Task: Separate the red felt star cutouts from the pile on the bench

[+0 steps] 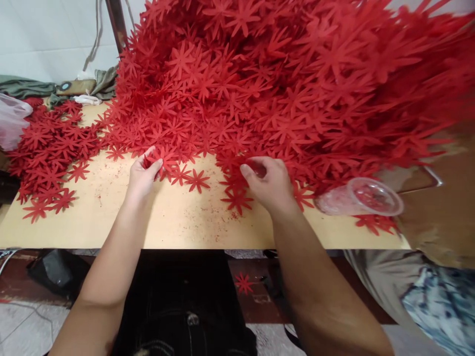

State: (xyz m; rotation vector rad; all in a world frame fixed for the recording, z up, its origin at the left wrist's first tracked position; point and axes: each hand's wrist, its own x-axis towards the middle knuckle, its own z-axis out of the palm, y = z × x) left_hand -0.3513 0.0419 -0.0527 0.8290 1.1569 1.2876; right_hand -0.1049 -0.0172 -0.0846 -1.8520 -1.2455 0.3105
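Observation:
My left hand [143,173] is closed, with the thumb pressed over a red flower-shaped cutout [166,159] at the near edge of the pile. My right hand [267,180] is curled in a pinch among red cutouts to the right. Whether a piece lies between its fingertips is hidden against the red behind. Between the hands, a loose many-petalled cutout [197,181] lies flat on the table [178,222]. Another red cutout [237,200] rests just below the right fingertips. Behind both hands rises a large heap of the same red cutouts [222,89].
A smaller red pile [55,148] covers the table's left side, beside a plastic bag [13,121]. On the right, a clear plastic cup [356,198] lies tipped near cardboard [445,207]. Another person's patterned clothing [441,306] shows at lower right. One cutout [244,283] lies below the table.

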